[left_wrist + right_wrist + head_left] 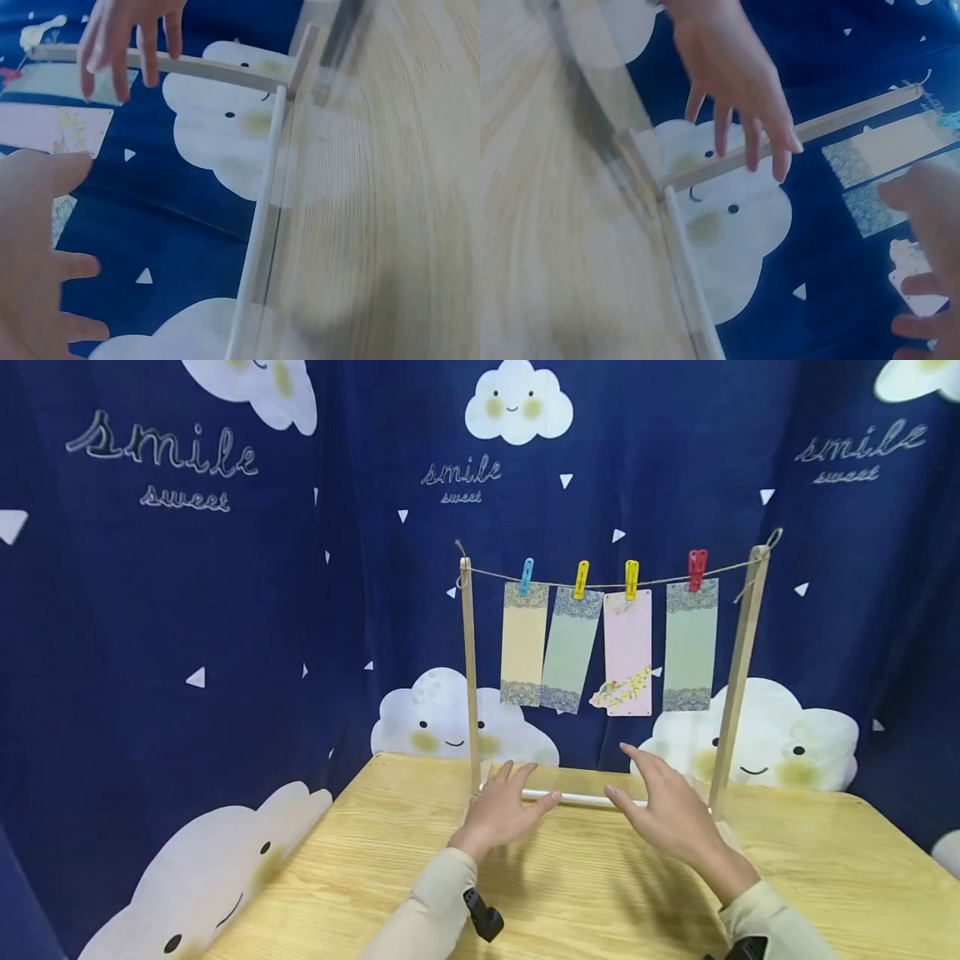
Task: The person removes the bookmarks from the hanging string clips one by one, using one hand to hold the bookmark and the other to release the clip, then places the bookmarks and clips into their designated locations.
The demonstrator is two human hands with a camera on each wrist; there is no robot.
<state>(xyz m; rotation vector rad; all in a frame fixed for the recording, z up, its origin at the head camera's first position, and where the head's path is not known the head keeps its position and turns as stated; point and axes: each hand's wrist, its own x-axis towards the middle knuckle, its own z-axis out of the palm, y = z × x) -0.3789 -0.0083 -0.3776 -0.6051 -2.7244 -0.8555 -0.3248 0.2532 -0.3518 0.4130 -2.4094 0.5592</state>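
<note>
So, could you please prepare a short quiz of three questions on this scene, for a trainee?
1. How many cards hang from the string?
2. True or false: the pink card hangs from a yellow clip.
3. In the head view, what colour is the clip nearest the left post? A red; B blue; C green.

Key: 1. Four. 2. True. 3. B.

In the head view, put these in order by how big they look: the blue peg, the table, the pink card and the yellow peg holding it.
Largest to smallest:
1. Table
2. Pink card
3. Blue peg and yellow peg: too alike to rank
</note>
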